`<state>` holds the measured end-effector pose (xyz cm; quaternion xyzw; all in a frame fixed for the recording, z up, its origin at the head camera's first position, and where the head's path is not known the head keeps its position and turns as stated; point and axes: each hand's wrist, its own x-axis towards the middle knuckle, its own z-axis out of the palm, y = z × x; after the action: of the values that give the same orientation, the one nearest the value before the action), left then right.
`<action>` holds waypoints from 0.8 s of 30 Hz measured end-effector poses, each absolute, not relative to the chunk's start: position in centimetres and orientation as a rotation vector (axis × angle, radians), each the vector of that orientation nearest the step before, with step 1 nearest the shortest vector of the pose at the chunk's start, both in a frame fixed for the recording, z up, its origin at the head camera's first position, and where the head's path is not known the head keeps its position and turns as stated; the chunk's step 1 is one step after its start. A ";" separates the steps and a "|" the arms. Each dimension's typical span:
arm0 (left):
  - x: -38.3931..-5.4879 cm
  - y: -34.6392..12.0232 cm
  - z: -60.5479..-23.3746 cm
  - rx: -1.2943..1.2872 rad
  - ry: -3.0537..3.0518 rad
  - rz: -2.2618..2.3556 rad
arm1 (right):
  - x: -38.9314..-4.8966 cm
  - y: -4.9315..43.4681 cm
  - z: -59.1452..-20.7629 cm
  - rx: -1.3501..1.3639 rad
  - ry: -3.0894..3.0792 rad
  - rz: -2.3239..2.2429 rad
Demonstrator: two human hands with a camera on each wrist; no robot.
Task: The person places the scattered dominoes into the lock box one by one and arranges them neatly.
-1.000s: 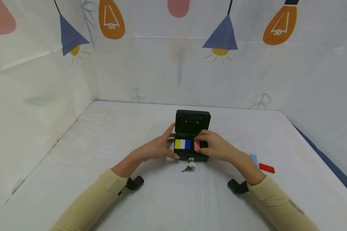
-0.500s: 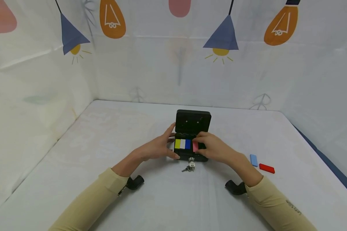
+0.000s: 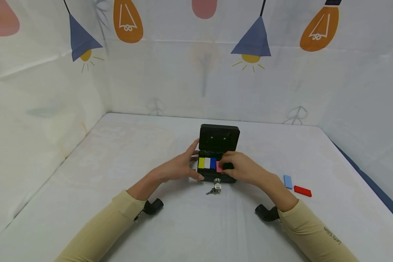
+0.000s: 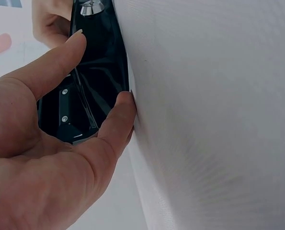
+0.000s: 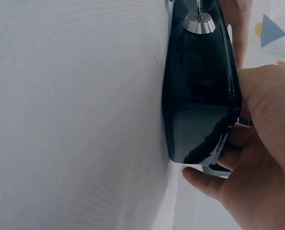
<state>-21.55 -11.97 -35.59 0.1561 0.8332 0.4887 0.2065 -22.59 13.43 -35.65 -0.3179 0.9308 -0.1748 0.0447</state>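
A black metal cash box (image 3: 219, 137) stands with its lid raised. Inside, a yellow block (image 3: 201, 163), a white block (image 3: 207, 163) and a blue block (image 3: 213, 163) lie side by side. My right hand (image 3: 247, 168) reaches into the box and pinches a pink block (image 3: 218, 167) just right of the blue one; the wrist views hide this block. At the box's left end, my left hand (image 3: 177, 168) holds the box, thumb by the front edge and fingers spread along the side. A key sits in the front lock (image 5: 199, 23).
Keys (image 3: 214, 190) hang from the lock onto the white table (image 3: 196, 229). To the right of the box lie a light blue block (image 3: 287, 181) and a red block (image 3: 302, 191). White fabric walls stand behind and at both sides.
My right hand has shifted slightly left with the pink block, bringing it close to the blue one. My left hand has stayed at the box.
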 end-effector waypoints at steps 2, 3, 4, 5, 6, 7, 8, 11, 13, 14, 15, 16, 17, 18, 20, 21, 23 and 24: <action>-21.6 -12.0 -35.6 0.441 2.320 1.362 | -22.6 13.4 -35.6 -0.973 2.844 -0.521; -21.6 -12.0 -35.6 0.444 2.320 1.360 | -22.5 13.5 -35.6 -0.979 2.845 -0.516; -21.6 -12.1 -35.7 0.445 2.320 1.361 | -22.5 13.5 -35.6 -0.977 2.845 -0.514; -21.6 -12.1 -35.7 0.445 2.319 1.361 | -22.5 13.5 -35.6 -0.978 2.845 -0.511; -21.6 -12.1 -35.7 0.444 2.320 1.360 | -22.5 13.5 -35.6 -0.978 2.845 -0.507; -21.6 -12.1 -35.7 0.440 2.322 1.358 | -22.5 13.5 -35.6 -0.976 2.846 -0.504; -21.6 -12.1 -35.7 0.438 2.323 1.357 | -22.5 13.5 -35.6 -0.973 2.845 -0.502; -21.6 -12.1 -35.8 0.432 2.325 1.361 | -22.5 13.5 -35.6 -0.955 2.850 -0.489; -21.6 -12.0 -35.8 0.432 2.326 1.362 | -22.5 13.5 -35.6 -0.945 2.851 -0.485; -21.6 -12.0 -35.7 0.430 2.325 1.362 | -22.5 13.5 -35.6 -0.940 2.853 -0.482; -21.6 -12.0 -35.7 0.429 2.325 1.362 | -22.5 13.5 -35.6 -0.935 2.855 -0.479; -21.5 -12.0 -35.7 0.428 2.325 1.362 | -22.5 13.4 -35.6 -0.933 2.856 -0.476; -21.5 -12.0 -35.6 0.427 2.326 1.361 | -22.5 13.4 -35.6 -0.932 2.857 -0.475; -21.5 -12.0 -35.6 0.425 2.327 1.358 | -22.5 13.4 -35.6 -0.932 2.859 -0.475; -21.4 -12.0 -35.5 0.423 2.329 1.354 | -22.5 13.4 -35.6 -0.938 2.861 -0.475; -21.4 -11.9 -35.5 0.423 2.331 1.351 | -22.5 13.4 -35.6 -0.937 2.861 -0.480; -21.4 -11.9 -35.5 0.422 2.335 1.347 | -22.5 13.5 -35.5 -0.940 2.860 -0.495; -21.5 -11.9 -35.5 0.421 2.335 1.345 | -22.6 13.6 -35.5 -0.939 2.860 -0.504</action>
<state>-21.47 -11.90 -35.47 0.1510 0.8379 0.4826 0.2054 -22.56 13.60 -35.46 -0.3073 0.9362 -0.1649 0.0448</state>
